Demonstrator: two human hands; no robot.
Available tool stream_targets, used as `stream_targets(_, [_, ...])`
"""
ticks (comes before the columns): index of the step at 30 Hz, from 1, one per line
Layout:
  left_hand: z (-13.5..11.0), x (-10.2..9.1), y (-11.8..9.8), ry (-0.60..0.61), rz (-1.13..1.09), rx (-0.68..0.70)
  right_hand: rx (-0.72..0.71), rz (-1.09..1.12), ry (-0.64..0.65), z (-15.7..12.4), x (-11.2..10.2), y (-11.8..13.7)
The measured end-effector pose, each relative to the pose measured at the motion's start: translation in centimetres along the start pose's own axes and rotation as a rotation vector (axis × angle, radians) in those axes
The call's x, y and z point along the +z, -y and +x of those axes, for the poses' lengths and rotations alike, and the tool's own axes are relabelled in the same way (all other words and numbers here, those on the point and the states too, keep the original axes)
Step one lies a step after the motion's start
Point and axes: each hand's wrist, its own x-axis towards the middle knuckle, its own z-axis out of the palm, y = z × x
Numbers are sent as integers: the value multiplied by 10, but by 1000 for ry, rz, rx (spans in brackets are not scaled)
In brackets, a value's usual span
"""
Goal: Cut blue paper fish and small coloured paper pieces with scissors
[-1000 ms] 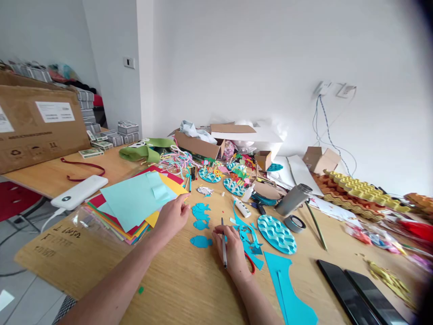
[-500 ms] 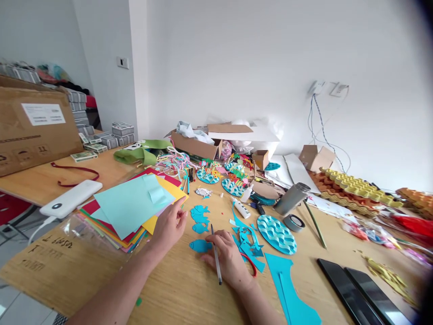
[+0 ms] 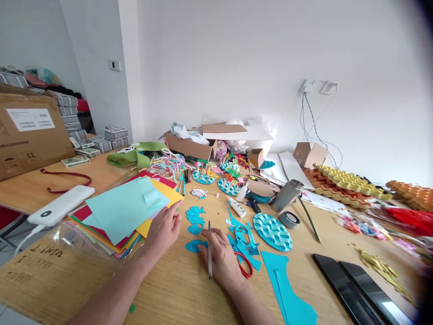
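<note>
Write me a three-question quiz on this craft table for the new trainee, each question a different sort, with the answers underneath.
1. Which hand is holding the pen?
2. True or false: the fish cutouts lined up next to the pen are yellow.
3. Fill in the missing word: the roll of tape lies beside a metal ____.

Key:
1. The right hand.
2. False; they are blue.
3. flask.
</note>
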Motion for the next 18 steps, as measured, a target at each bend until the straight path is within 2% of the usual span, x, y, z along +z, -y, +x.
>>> stream_targets(7, [0,2,-1,85,109,61,-8,-58,103,4,6,9])
stream_targets(13, [0,0,0,100,183,103,50,-22,102,3,4,17])
stream_targets(18, [1,-1,2,108,185,76,94,70,74,6,-1,22])
